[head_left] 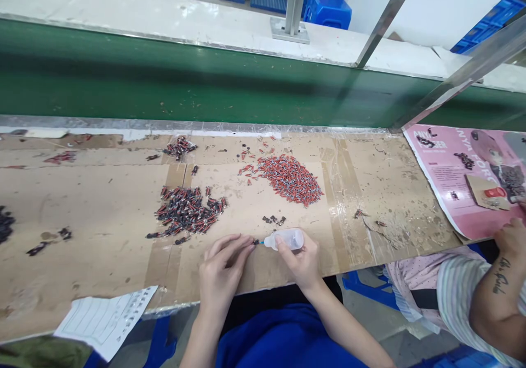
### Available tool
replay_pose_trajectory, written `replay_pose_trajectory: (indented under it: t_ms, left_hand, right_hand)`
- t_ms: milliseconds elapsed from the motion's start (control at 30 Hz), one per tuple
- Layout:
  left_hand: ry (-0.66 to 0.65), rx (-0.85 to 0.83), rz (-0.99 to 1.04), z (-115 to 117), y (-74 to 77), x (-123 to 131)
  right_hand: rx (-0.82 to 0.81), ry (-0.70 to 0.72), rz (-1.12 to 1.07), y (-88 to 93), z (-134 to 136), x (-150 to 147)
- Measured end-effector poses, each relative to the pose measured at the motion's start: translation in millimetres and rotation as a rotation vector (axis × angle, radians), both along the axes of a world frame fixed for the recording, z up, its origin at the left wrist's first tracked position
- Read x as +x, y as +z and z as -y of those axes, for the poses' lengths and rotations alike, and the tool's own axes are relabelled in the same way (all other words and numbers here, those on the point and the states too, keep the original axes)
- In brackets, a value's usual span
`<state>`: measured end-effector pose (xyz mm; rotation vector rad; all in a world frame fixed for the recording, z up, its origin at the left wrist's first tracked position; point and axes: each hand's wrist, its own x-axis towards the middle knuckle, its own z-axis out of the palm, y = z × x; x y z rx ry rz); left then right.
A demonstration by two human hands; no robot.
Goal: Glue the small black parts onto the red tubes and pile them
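My right hand [302, 261] grips a small clear squeeze bottle [287, 239] lying sideways, its thin blue-tipped nozzle pointing left. My left hand [224, 266] pinches a tiny dark part [255, 242] right at the nozzle tip, fingers pressed together. Both hands rest near the front edge of the cardboard-covered bench [102, 209]. Just beyond them lie a few loose dark parts [274, 220]. Further back, a pile of red parts [291, 179] sits to the right and a pile of dark-and-red parts [187, 211] to the left.
A green conveyor belt [184, 83] runs behind the bench. A pink printed sheet [456, 187] lies at right, where another person's tattooed arm [497, 296] reaches. A paper form [104, 318] hangs over the front edge at left. Small part clusters [178, 147] dot the back.
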<state>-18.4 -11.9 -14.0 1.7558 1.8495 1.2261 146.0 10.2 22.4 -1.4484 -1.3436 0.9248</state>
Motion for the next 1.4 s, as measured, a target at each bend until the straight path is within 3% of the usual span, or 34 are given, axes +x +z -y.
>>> replay_pose_trajectory:
  t_ms: [133, 267, 367, 500, 567, 733, 800, 900, 1033, 1167, 1400]
  left_hand:
    - [-0.006, 0.001, 0.016, 0.6, -2.4, 0.0]
    - [-0.031, 0.038, -0.005, -1.1, -3.4, -1.2]
    - [-0.070, 0.086, -0.031, -3.7, -2.5, -2.7]
    - [-0.088, 0.089, -0.056, -5.5, -1.4, -4.0]
    - [-0.087, 0.076, -0.061, -5.4, -1.7, -4.1]
    - [-0.075, 0.044, -0.003, -4.3, -3.1, -3.3]
    - [-0.049, 0.029, 0.056, -3.2, -2.5, -2.5]
    - [0.019, -0.009, 0.173, -0.1, -0.4, -0.9]
    - [0.055, -0.084, 0.337, 4.7, 4.2, 3.0]
    - [0.082, -0.113, 0.395, 4.2, 13.5, 10.9]
    - [-0.029, -0.069, 0.386, -5.6, 28.8, 25.3]
  right_hand:
    - [-0.035, -0.061, -0.098, -0.9, 0.2, 4.7]
    - [0.016, -0.238, -0.127, 2.4, -4.2, 33.0]
    - [0.034, -0.297, 0.024, 6.1, -7.7, 69.8]
    - [0.023, -0.195, 0.316, 10.4, -11.2, 110.8]
    - [0.106, -0.145, 0.471, 12.5, -14.0, 116.8]
    - [0.357, -0.222, 0.749, 15.1, -25.1, 86.7]
    - [0.323, -0.234, 0.825, 15.0, -31.0, 67.7]
    - [0.149, -0.235, 0.935, 15.4, -41.4, 47.2]
    - [-0.006, -0.167, 0.985, 16.4, -52.7, 41.3]
    - [0.022, -0.127, 0.946, 12.5, -52.6, 47.3]
    - [0.094, -0.179, 0.859, 9.6, -49.2, 48.5]
